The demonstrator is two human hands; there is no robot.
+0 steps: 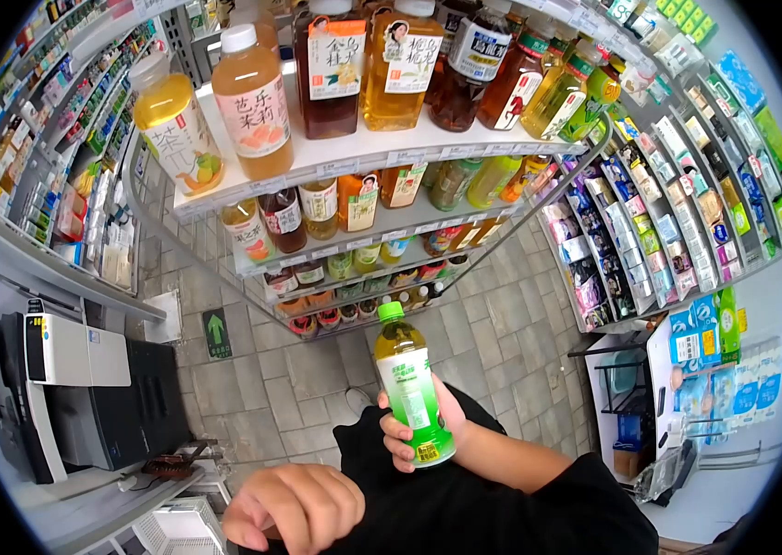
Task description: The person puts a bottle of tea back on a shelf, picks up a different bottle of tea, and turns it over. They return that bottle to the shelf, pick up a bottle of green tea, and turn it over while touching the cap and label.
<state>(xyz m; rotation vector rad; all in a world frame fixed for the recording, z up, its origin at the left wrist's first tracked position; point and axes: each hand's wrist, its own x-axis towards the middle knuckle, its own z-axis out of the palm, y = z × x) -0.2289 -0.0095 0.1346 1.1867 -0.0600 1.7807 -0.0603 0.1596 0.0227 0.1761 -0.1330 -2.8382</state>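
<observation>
My right hand point(448, 413) is wrapped round a green tea bottle point(412, 393) with a green cap, holding it upright but slightly tilted in front of my body. Its label fades from white to green, and yellowish liquid shows near the neck. At the lower left, my left hand point(303, 507) is closed with its fingers curled and the back of the hand up. Nothing shows in it, and it is apart from the bottle. Ahead stands a drink shelf point(317, 176) with several rows of bottles, among them a pink-labelled bottle point(252, 106) at its front edge.
A black and white printer point(86, 388) stands at the left. Stocked shelves point(659, 213) line the right, above a counter with tissue packs point(751, 379). A metal rail point(197, 268) curves round the drink shelf. A green arrow sign point(216, 333) lies on the tiled floor.
</observation>
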